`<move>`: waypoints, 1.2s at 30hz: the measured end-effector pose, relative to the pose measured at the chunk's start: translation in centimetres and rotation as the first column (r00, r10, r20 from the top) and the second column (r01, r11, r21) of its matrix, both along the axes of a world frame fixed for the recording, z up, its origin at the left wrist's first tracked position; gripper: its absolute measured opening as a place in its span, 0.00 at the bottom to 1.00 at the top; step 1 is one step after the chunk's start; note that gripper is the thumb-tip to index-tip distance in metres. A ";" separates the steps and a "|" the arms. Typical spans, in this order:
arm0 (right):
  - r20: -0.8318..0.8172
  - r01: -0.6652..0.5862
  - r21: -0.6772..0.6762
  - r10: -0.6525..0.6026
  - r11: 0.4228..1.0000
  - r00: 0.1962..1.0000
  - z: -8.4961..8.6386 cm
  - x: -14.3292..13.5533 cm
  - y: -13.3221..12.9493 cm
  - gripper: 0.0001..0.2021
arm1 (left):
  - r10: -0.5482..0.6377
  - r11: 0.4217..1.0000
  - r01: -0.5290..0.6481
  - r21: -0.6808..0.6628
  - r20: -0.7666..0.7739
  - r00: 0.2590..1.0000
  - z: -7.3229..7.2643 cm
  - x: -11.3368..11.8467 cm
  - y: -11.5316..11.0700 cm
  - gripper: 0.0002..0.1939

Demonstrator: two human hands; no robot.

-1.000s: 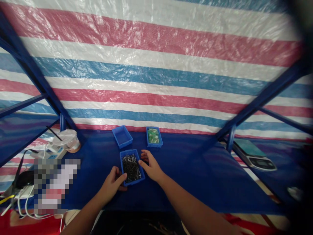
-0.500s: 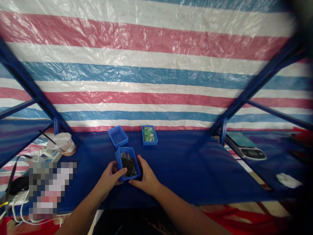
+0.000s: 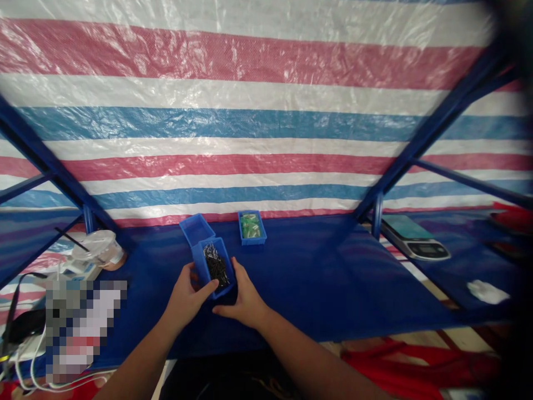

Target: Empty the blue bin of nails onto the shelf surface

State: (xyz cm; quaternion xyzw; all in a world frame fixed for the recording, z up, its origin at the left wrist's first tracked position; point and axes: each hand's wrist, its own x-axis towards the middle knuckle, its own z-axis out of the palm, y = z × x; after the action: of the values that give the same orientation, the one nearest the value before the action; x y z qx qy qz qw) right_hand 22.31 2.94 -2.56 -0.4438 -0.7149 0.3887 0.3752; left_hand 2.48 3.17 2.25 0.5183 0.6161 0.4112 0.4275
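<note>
On the blue mesh-textured tabletop (image 3: 316, 278), both hands grip a rectangular blue plastic bin (image 3: 213, 266) of thin dark metal pins: left hand (image 3: 186, 297) clasps its near-left side, right hand (image 3: 245, 297) its right side. Compared with earlier, the bin is raised, tilted, closer to the empty blue bin (image 3: 195, 229).

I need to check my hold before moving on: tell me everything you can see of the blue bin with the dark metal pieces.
The blue bin is a small open rectangular tray, apparently plastic, holding a loose heap of dark thin metal pieces. It appears tilted and lifted above the blue table. The left hand holds its left side, the right hand its right and near end. An empty blue bin sits just behind.
</note>
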 end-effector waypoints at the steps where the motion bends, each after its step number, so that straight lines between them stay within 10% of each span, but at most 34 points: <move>1: -0.010 0.000 0.006 0.000 1.000 1.000 0.0 -0.3 0.2 0.69 | -0.007 1.000 0.008 0.015 -0.043 0.999 0.2 0.1 0.0 0.40; 20: -0.207 0.127 0.036 -0.117 0.991 0.971 -1.9 -2.4 1.6 0.67 | -0.024 0.987 0.113 0.117 -0.580 0.814 3.2 1.6 0.8 0.39; 36: -0.119 0.220 0.030 -0.215 0.975 0.969 -1.7 -3.0 1.3 0.64 | -0.104 0.979 0.200 0.042 -0.740 0.665 4.4 2.9 2.0 0.33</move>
State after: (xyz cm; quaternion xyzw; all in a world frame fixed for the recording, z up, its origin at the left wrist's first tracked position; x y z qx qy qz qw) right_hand 19.29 4.22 -4.21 -0.4883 -0.6472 0.3548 0.4655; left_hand 5.34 5.15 6.61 0.7138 0.6642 0.1676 0.1456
